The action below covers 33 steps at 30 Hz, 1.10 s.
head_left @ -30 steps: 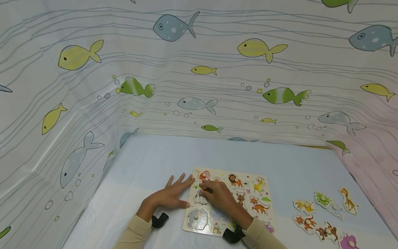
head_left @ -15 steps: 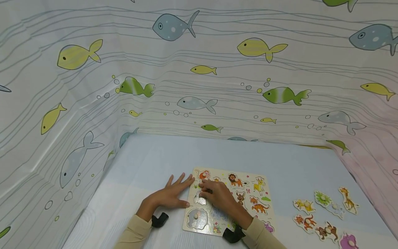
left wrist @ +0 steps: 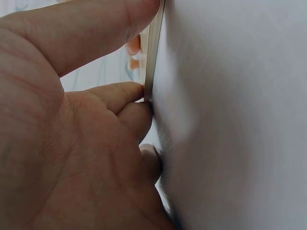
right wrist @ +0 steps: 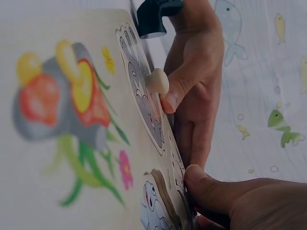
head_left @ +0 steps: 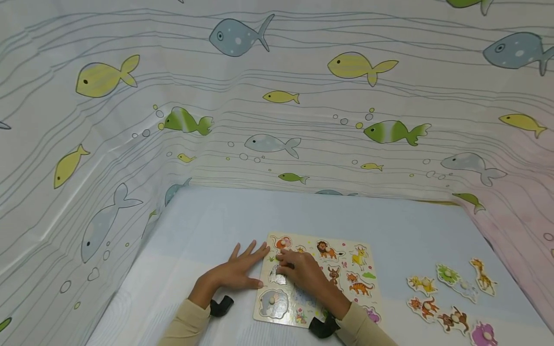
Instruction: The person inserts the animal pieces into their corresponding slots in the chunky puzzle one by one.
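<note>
A wooden peg puzzle board (head_left: 318, 322) with animal pieces lies flat on the table. My left hand (head_left: 233, 274) is spread beside its left edge; thumb and fingertips touch that edge, as the left wrist view also shows. Over the left column, my right hand (head_left: 305, 271) pinches at the zebra puzzle piece (head_left: 277, 275) with thumb and curled fingers. Those fingers cover the zebra's knob and part of its body. Just below sits the elephant piece (head_left: 273, 304), its round knob (right wrist: 158, 81) clear in the right wrist view.
Loose pieces lie right of the board, among them a giraffe (head_left: 484, 276), a brown monkey-like animal (head_left: 453, 320) and a purple animal (head_left: 484, 334). A lion (head_left: 327, 250) and a tiger (head_left: 359, 283) are on the board. A fish-printed curtain (head_left: 277, 115) surrounds the table.
Both hands hold nearly the same places. The zebra piece catches more glare now, and the whole head view has shifted slightly.
</note>
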### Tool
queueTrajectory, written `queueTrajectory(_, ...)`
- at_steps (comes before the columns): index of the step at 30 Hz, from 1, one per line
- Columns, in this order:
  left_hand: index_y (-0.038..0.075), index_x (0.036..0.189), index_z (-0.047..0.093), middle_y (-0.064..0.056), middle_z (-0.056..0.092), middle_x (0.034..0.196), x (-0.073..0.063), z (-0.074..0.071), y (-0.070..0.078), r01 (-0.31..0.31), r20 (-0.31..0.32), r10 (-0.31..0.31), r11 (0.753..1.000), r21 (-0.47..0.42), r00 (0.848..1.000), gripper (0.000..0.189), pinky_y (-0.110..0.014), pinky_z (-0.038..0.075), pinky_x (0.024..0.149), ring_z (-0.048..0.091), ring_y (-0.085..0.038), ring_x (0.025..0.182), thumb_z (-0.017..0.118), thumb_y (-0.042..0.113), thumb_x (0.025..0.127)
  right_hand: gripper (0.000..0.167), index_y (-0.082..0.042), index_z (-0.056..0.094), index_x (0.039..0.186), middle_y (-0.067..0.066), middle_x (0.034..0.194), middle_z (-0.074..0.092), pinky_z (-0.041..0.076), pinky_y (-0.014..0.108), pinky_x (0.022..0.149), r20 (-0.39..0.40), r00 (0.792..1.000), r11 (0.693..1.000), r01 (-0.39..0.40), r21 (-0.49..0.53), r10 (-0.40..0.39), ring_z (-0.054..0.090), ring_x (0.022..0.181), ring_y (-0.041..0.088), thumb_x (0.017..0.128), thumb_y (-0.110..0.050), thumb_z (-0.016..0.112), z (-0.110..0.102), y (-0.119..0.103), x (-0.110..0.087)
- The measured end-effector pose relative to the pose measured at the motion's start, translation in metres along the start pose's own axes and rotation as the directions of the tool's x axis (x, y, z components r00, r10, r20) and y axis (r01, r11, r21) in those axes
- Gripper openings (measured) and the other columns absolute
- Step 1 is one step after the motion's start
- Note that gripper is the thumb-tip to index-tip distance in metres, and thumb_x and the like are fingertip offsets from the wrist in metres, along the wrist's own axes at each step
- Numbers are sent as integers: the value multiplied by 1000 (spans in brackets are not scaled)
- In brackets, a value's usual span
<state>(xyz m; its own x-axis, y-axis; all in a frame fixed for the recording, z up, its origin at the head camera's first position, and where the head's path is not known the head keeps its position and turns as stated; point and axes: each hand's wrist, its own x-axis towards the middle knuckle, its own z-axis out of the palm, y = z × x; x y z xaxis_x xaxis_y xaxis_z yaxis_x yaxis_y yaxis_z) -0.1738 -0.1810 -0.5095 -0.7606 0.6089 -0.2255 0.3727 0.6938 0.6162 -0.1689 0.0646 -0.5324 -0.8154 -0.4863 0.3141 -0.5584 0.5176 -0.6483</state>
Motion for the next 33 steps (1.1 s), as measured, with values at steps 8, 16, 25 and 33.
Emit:
queueTrajectory(8, 15, 161, 19, -7, 13, 169, 1, 2, -1, -10, 5, 10, 1000, -3, 1000, 91, -64, -15, 120, -3, -34, 157, 70, 41, 90, 12, -10, 79, 92, 9, 122, 72, 54, 42, 101, 7, 1000, 1000, -25, -15, 25, 62, 127, 25, 85, -20, 77, -1, -3, -2)
queueTrajectory(16, 15, 161, 19, -7, 13, 169, 0, 0, 0, -14, 3, 14, 1000, 4, 1000, 91, -64, -15, 120, -2, -35, 157, 70, 39, 91, 21, -7, 78, 104, 10, 126, 71, 53, 43, 103, 33, 999, 1000, -5, -27, 6, 60, 129, 28, 87, -18, 76, -3, -5, -3)
queueTrajectory(25, 14, 161, 21, -8, 15, 168, -1, 1, 1, -10, -16, 9, 1000, -11, 1000, 91, -65, -14, 119, -2, -36, 156, 72, 38, 89, 37, -6, 72, 120, 11, 131, 68, 55, 44, 100, 0, 999, 999, 34, 1, -34, 65, 122, 27, 87, -20, 77, -6, -7, -4)
queueTrajectory(33, 15, 161, 21, -7, 16, 168, -1, 2, 2, 7, -19, -8, 1000, -10, 1000, 91, -62, -15, 121, -2, -34, 157, 72, 37, 89, 41, -8, 70, 125, 8, 128, 70, 57, 43, 96, -57, 998, 996, 19, 90, -13, 66, 120, 26, 88, -22, 75, -40, -17, -22)
